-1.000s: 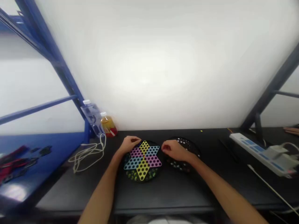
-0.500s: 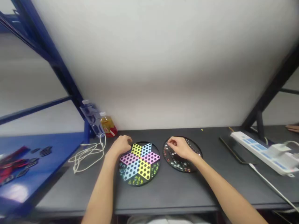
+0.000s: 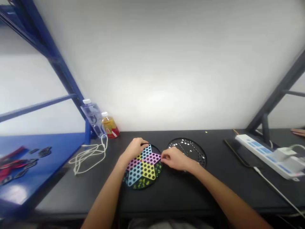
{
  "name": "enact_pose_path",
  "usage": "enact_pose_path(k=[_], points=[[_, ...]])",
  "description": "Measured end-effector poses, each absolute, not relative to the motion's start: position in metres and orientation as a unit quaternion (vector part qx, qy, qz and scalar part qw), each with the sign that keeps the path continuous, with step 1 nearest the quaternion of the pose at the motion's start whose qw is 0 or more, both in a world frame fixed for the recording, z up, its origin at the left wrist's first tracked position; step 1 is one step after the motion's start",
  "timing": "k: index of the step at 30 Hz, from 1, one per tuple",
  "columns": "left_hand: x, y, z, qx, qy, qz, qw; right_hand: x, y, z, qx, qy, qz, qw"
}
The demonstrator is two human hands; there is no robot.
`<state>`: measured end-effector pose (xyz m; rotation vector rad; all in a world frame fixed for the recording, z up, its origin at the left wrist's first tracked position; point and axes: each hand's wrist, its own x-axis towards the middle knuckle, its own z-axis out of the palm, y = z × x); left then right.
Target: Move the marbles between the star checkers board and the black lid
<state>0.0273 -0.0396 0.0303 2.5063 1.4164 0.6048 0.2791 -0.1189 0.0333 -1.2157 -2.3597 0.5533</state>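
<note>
A round black game board [image 3: 143, 168] with a six-pointed star of yellow, pink and blue holed sections lies on the dark table in front of me. My left hand [image 3: 134, 149] rests curled on its far left edge. My right hand [image 3: 175, 158] is pinched at the board's right point, fingers closed on something too small to make out. Just right of it sits a round black tray [image 3: 190, 149] with several small marbles in it.
A clear water bottle [image 3: 92, 116] and a yellow drink bottle [image 3: 109, 125] stand by the wall at the left, next to a coiled white cable [image 3: 89, 154]. A white power strip [image 3: 269, 156] lies at the right. A blue shelf [image 3: 26, 168] is at the left.
My right hand has moved from the marble tray left to the star board's right point. My left hand shifted slightly right along the board's edge, and the board has turned.
</note>
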Motion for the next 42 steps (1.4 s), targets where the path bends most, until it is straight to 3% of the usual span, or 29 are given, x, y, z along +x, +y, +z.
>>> enact_pose_path(k=[7,12,16,22,26,29,35,38,42], points=[[0.026,-0.043,0.039,0.804,0.577,0.131,0.058,0.267,-0.111,0.045,-0.477,-0.867,0.100,0.107],[0.020,-0.043,0.038,0.746,0.657,0.106,0.001,0.259,-0.091,0.045,-0.493,-0.856,0.140,0.075],[0.009,-0.041,0.037,0.725,0.682,0.099,0.002,0.263,-0.079,0.039,-0.493,-0.820,0.223,0.185],[-0.012,-0.033,0.036,0.721,0.680,0.106,0.074,0.282,-0.070,0.031,-0.365,-0.565,0.620,0.404],[-0.013,-0.031,0.035,0.722,0.662,0.172,0.100,0.287,-0.068,0.033,-0.281,-0.430,0.724,0.460],[-0.009,-0.031,0.032,0.720,0.650,0.222,0.098,0.283,-0.070,0.035,-0.362,-0.498,0.661,0.429],[-0.007,-0.027,0.023,0.695,0.653,0.293,0.067,0.267,-0.081,0.032,-0.486,-0.797,0.268,0.236],[-0.009,-0.024,0.018,0.707,0.628,0.309,0.101,0.261,-0.085,0.029,-0.482,-0.828,0.226,0.176],[-0.013,-0.019,0.011,0.702,0.607,0.337,0.159,0.260,-0.083,0.028,-0.493,-0.778,0.286,0.264]])
